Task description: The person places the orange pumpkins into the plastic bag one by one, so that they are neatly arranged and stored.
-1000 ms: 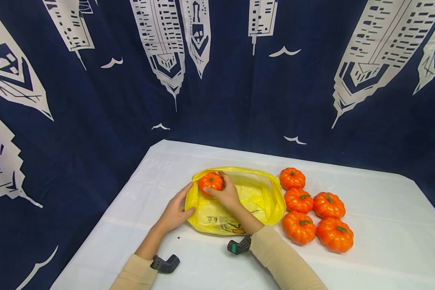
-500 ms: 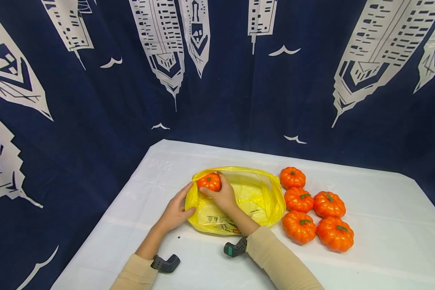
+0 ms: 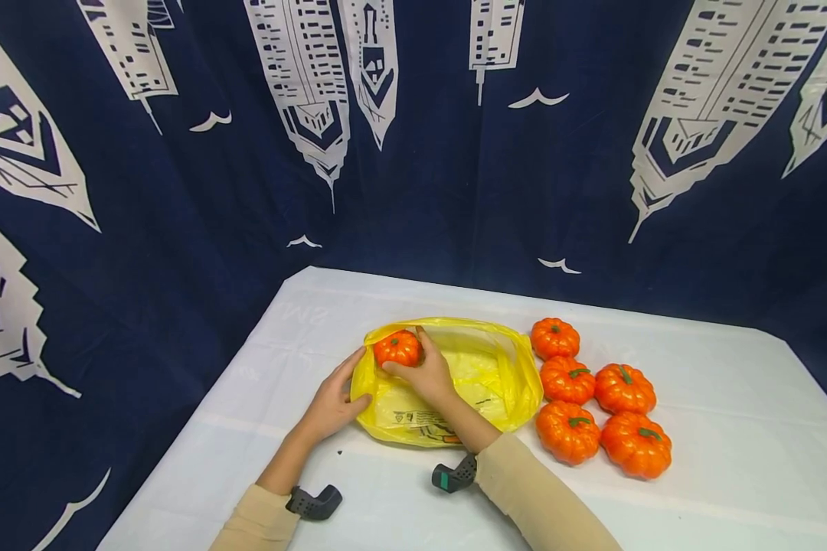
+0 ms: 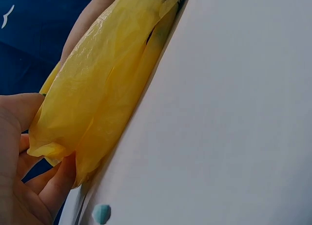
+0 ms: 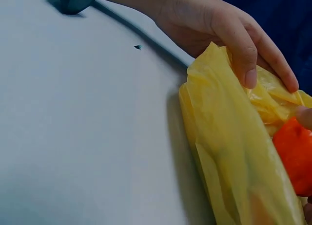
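Observation:
A yellow plastic bag (image 3: pixel 496 360) lies on the table with its mouth spread wide. My left hand (image 3: pixel 334 402) holds the bag's left end, thumb at the rim and fingers along the outside. Inside that end of the bag is a small orange pumpkin (image 3: pixel 395 347) with a green stem. My right hand (image 3: pixel 430 376) reaches over the rim and grips this pumpkin between thumb and fingers. In the right wrist view, the pumpkin (image 5: pixel 295 154) shows behind the yellow film, with fingertips at its edge. The left wrist view shows the bag's outer side (image 4: pixel 97 93) by the left hand.
Several more orange pumpkins (image 3: pixel 568 432) stand grouped right of the bag, the nearest ones close against it. The white-covered table (image 3: pixel 744 428) extends to the right. A dark blue curtain with white building prints (image 3: pixel 441 214) hangs behind it. A tiny dark speck (image 3: pixel 340 452) lies near the front.
My right hand has moved the pumpkin slightly left, deeper into the bag's left end. My left hand has stayed at the rim, and the other pumpkins have not moved.

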Available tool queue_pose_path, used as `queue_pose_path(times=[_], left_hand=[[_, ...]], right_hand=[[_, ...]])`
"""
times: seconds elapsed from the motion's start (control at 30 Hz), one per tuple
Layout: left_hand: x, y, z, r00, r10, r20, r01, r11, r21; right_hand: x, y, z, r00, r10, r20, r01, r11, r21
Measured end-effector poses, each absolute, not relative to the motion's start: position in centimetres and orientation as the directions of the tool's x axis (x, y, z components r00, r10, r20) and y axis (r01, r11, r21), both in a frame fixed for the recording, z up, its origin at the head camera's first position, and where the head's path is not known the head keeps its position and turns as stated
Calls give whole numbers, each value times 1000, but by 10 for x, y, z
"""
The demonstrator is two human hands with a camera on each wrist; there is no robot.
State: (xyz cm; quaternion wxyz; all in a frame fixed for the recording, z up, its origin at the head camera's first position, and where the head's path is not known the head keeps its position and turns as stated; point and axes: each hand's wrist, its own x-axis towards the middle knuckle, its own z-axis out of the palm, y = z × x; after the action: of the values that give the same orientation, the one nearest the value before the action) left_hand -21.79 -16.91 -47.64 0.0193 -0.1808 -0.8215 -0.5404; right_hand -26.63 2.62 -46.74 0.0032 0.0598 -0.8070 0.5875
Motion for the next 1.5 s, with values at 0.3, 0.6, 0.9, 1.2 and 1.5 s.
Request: queue_pose_path(times=[0.3,0.6,0.9,1.2,1.5], left_hand=[[-217,-167,-478,-939,260,224,311,365,877],[-216,-166,-476,-943,246,223,305,378,874],[-215,-167,-478,-942,246,228,309,370,876],[-215,-166,-476,-941,251,227,310,370,876],[-215,-165,-476,-941,255,224,309,370,876]], right_hand=[[-249,38,-455,-992,-62,113,-127,313,-941],[-240,56,-438,-973,-116,201,-227,284,-931],[-233,82,-419,-955,-167,244,-277,220,-935],[-230,111,-396,-942,-154,299,-328,230,-916],[-230,151,-386,-943,-108,316,-333,234,-913]])
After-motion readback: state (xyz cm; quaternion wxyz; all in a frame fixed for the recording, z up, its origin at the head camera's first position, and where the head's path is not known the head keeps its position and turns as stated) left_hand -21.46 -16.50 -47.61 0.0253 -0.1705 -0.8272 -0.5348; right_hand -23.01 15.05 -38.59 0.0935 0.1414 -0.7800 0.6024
